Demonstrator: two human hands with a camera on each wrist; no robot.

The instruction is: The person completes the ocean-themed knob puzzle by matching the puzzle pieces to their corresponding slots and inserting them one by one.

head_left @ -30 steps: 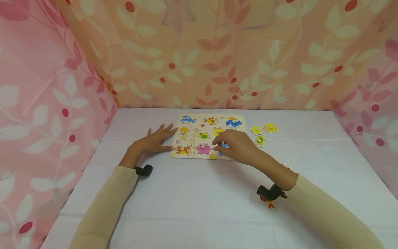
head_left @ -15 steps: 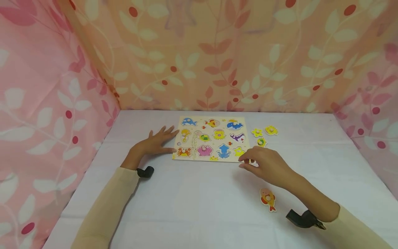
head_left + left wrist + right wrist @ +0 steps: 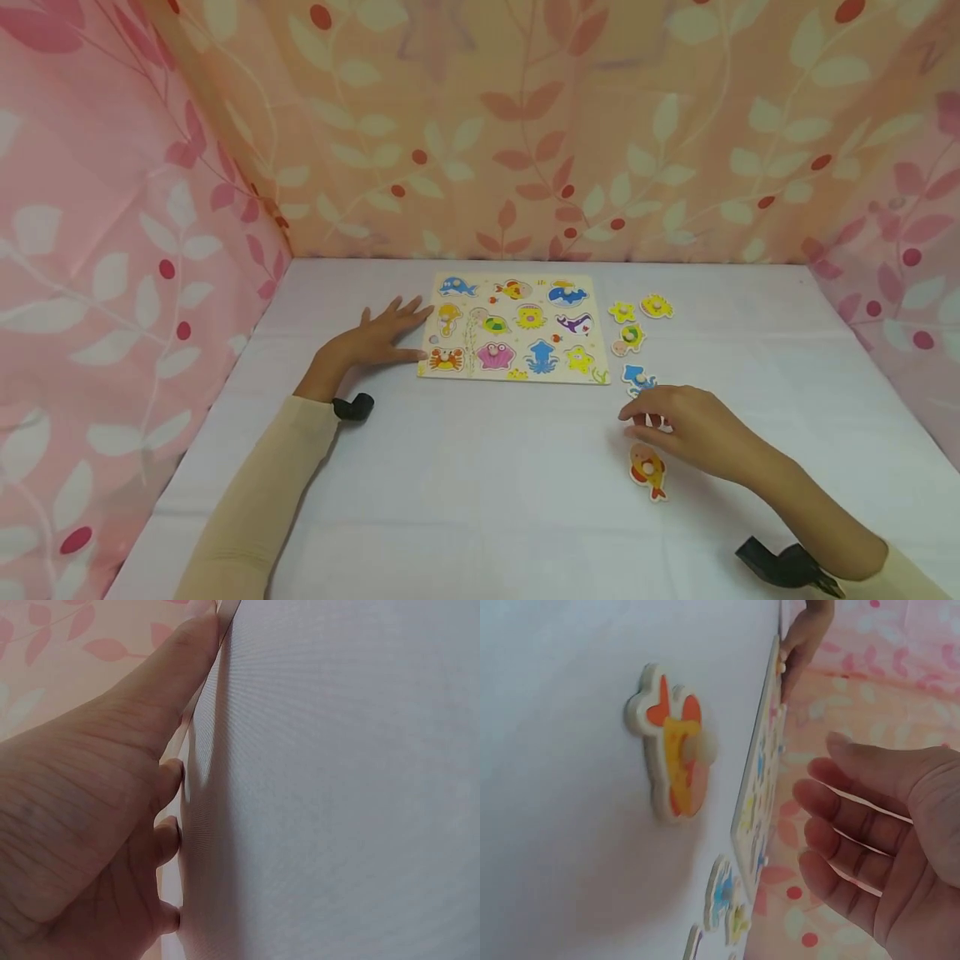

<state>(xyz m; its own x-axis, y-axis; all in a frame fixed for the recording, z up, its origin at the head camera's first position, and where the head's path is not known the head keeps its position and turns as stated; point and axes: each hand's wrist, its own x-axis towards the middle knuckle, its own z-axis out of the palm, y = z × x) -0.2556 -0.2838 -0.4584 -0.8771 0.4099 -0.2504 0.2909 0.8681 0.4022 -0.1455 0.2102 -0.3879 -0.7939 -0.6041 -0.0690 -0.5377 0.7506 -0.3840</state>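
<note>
Hovering over white cloth [image 3: 465, 475] amid leafy drapes [image 3: 480, 125], loosely parted right hand [image 3: 690, 429], left hand [image 3: 373, 340] spread against board [image 3: 501, 376].

No text, label, brand, number or sign can be read in any of the views.

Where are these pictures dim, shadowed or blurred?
Head: fairly even light, faint shadow near the right hand. Left wrist: dim, the left hand shaded, fine ripples across the white tabletop. Right wrist: the fish piece slightly soft, broad shadow beside it.
</note>
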